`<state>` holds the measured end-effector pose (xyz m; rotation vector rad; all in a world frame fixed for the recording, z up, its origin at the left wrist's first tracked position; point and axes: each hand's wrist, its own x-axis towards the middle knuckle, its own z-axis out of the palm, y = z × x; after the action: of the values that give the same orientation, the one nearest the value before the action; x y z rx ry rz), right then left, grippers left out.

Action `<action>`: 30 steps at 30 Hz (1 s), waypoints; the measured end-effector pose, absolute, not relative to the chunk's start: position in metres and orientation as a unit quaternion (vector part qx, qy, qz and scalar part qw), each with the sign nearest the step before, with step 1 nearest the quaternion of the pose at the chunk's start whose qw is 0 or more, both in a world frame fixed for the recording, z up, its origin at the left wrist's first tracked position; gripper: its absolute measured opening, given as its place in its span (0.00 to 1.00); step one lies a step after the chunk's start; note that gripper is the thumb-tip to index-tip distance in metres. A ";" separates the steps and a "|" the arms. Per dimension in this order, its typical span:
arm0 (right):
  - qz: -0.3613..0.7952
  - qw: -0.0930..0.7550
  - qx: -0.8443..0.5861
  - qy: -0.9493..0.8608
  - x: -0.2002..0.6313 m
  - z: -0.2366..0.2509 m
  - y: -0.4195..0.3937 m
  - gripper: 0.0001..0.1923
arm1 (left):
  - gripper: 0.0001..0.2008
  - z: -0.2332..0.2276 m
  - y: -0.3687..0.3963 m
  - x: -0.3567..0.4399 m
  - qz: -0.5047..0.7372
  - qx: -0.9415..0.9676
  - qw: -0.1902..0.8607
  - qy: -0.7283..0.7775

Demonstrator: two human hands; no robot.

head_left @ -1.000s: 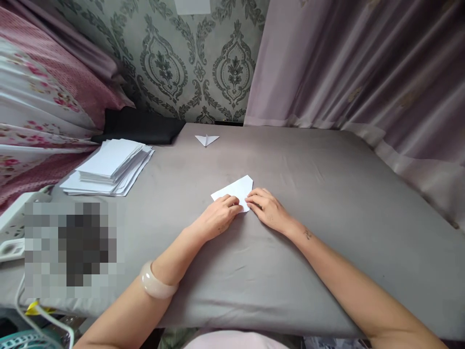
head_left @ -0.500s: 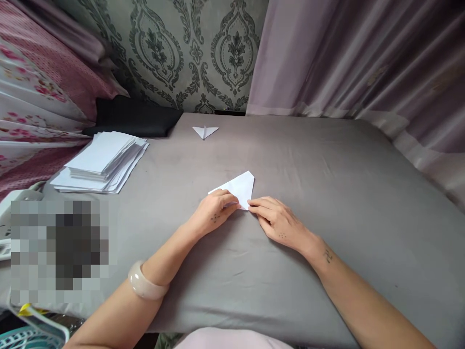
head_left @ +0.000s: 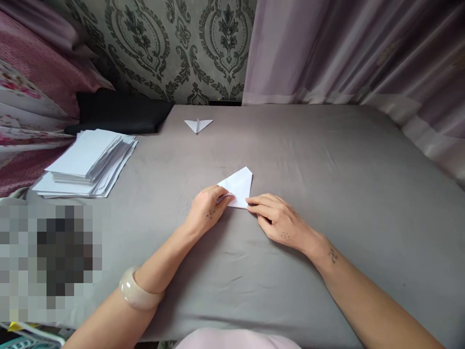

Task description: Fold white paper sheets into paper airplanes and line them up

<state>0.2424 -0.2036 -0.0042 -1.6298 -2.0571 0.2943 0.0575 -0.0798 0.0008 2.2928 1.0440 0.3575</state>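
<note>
A white folded sheet of paper (head_left: 240,186) lies on the grey cloth in front of me, with a slanted upper edge and a blunt top corner. My left hand (head_left: 209,206) is closed at its left part, thumb and fingers pinched together on the paper and covering that end. At the lower right corner, the fingertips of my right hand (head_left: 278,218) grip the paper, its fingers close together. Farther back on the cloth rests a small folded paper plane (head_left: 198,126), apart from both hands.
A stack of white paper sheets (head_left: 87,152) sits at the left, with a black folded cloth (head_left: 119,114) behind it. The grey cloth (head_left: 327,169) covers the table. Curtains (head_left: 308,48) hang at the back right; a blurred patch hides something at the lower left.
My left hand has slid a little left along the paper, baring more of its lower edge. My right hand stays at the corner. The whole view has shifted slightly.
</note>
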 end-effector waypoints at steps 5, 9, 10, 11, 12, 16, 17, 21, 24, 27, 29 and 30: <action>0.106 0.240 -0.599 -0.757 0.243 -0.004 -0.204 0.21 | 0.11 -0.002 -0.076 0.063 0.101 0.850 0.290 0.427; 0.107 0.233 -0.598 -0.759 0.244 -0.004 -0.205 0.20 | 0.10 0.001 -0.075 0.068 0.082 0.835 0.299 0.454; 0.108 0.232 -0.598 -0.759 0.244 -0.003 -0.205 0.20 | 0.10 0.001 -0.075 0.069 0.082 0.830 0.304 0.460; 0.108 0.231 -0.599 -0.759 0.244 -0.003 -0.205 0.20 | 0.10 0.001 -0.075 0.069 0.081 0.826 0.309 0.465; 0.109 0.231 -0.599 -0.759 0.244 -0.003 -0.205 0.20 | 0.10 0.002 -0.075 0.070 0.080 0.821 0.313 0.470; 0.113 0.231 -0.599 -0.759 0.244 -0.003 -0.205 0.21 | 0.10 0.004 -0.075 0.072 0.075 0.808 0.324 0.487; 0.113 0.233 -0.598 -0.758 0.244 -0.003 -0.205 0.21 | 0.10 0.004 -0.075 0.072 0.074 0.807 0.325 0.487; 0.120 0.247 -0.601 -0.751 0.244 -0.004 -0.204 0.22 | 0.09 0.005 -0.076 0.073 0.074 0.815 0.319 0.479; 0.125 0.236 -0.605 -0.750 0.244 -0.003 -0.204 0.25 | 0.10 0.003 -0.075 0.072 0.072 0.819 0.312 0.476; 0.106 0.194 -0.591 -0.775 0.244 -0.002 -0.205 0.27 | 0.11 0.000 -0.074 0.071 0.077 0.824 0.308 0.470; 0.086 0.161 -0.585 -0.790 0.243 -0.003 -0.205 0.27 | 0.11 -0.001 -0.074 0.070 0.081 0.826 0.304 0.468; 0.077 0.148 -0.585 -0.794 0.242 -0.004 -0.206 0.27 | 0.11 -0.001 -0.075 0.070 0.083 0.826 0.302 0.469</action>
<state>0.2423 -0.2058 -0.0036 -1.6826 -2.2840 0.2215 0.0698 -0.0746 -0.0014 2.1914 1.2428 0.2195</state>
